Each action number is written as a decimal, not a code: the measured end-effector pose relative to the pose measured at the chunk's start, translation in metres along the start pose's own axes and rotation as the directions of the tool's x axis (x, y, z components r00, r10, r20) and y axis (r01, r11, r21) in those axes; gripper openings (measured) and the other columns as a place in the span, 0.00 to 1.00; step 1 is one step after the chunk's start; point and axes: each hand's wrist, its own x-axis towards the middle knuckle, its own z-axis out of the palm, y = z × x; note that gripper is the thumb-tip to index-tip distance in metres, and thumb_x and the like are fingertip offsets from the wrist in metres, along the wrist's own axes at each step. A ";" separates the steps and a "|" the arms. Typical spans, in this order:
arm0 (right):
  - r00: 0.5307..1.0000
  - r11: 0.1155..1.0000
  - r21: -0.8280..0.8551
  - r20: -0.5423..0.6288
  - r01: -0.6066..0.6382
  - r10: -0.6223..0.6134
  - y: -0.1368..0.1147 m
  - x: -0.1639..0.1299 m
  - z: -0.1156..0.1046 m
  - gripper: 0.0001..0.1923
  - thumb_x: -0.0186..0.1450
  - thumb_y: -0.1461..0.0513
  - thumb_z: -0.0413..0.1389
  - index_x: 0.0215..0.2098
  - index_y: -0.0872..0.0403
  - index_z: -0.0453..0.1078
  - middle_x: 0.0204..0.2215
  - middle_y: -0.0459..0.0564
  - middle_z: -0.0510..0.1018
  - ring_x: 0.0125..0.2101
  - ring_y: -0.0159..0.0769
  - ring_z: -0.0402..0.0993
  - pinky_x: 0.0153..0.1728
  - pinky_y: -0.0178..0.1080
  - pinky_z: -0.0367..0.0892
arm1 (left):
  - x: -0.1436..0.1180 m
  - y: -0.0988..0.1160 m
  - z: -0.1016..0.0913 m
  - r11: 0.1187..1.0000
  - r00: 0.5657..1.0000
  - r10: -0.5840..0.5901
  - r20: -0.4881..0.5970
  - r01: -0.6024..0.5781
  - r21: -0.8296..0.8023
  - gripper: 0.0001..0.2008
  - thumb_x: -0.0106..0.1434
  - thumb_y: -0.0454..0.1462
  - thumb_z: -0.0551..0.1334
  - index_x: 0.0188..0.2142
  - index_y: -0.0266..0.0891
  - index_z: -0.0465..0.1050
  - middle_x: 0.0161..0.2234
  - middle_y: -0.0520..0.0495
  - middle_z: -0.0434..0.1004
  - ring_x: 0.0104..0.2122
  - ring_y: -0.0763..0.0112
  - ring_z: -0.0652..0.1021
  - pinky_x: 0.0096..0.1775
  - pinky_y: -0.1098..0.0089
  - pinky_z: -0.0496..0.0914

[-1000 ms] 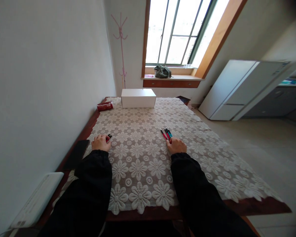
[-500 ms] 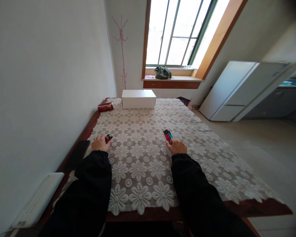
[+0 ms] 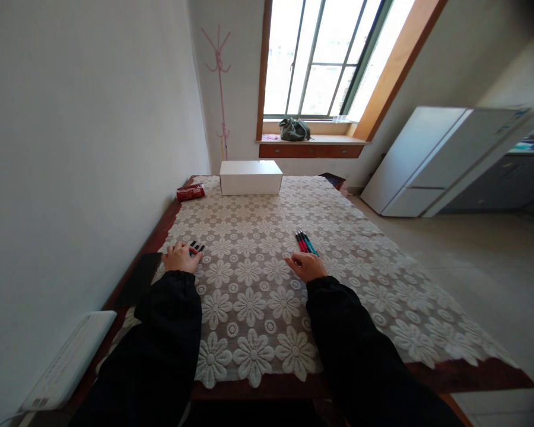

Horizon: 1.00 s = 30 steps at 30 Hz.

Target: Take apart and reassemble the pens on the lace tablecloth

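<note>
On the left side of the tablecloth, my left hand (image 3: 180, 258) is closed around a few pens (image 3: 197, 247). Only their dark ends stick out past the fingers; the rest is hidden. To the right, a bundle of slim pens (image 3: 305, 242), red, black and teal, lies side by side with tips pointing away from me. My right hand (image 3: 307, 267) rests just at their near ends, covering these. A finger of it stretches out to the left, and the hand does not appear to grip the pens.
A white box (image 3: 251, 179) stands at the table's far end, with a red packet (image 3: 190, 192) to its left. The flowered tablecloth (image 3: 249, 305) covers the table. A dark flat object (image 3: 139, 279) and a white device (image 3: 71, 362) lie along the left wall.
My right hand has shifted slightly left and off the pens, which stay about where they were. The left hand has barely moved, with its fingers shifting a little around the pens.
</note>
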 end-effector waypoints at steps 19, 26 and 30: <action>0.909 0.707 0.706 0.271 0.036 -0.317 -0.059 -0.016 0.016 0.24 0.61 0.48 0.60 0.50 0.52 0.68 0.36 0.48 0.79 0.26 0.29 0.68 0.31 0.34 0.65 | -0.057 0.087 0.033 0.071 0.857 0.395 0.330 0.330 -0.941 0.25 0.49 0.43 0.74 0.37 0.39 0.61 0.37 0.44 0.81 0.38 0.63 0.81 0.36 0.67 0.78; 0.934 0.807 0.578 0.212 0.118 -0.288 -0.057 -0.015 0.025 0.20 0.61 0.56 0.61 0.50 0.52 0.69 0.25 0.41 0.71 0.24 0.28 0.64 0.28 0.32 0.59 | -0.061 0.088 0.037 0.030 0.840 0.385 0.383 0.404 -0.914 0.25 0.49 0.41 0.75 0.37 0.39 0.61 0.40 0.44 0.80 0.40 0.62 0.82 0.38 0.64 0.79; 0.934 0.858 0.465 0.156 0.217 -0.321 -0.057 -0.015 0.029 0.06 0.65 0.59 0.57 0.33 0.53 0.72 0.24 0.42 0.69 0.24 0.28 0.64 0.28 0.33 0.56 | -0.063 0.088 0.039 0.028 0.848 0.378 0.372 0.391 -0.920 0.25 0.48 0.39 0.75 0.37 0.38 0.62 0.40 0.45 0.80 0.39 0.62 0.82 0.39 0.63 0.79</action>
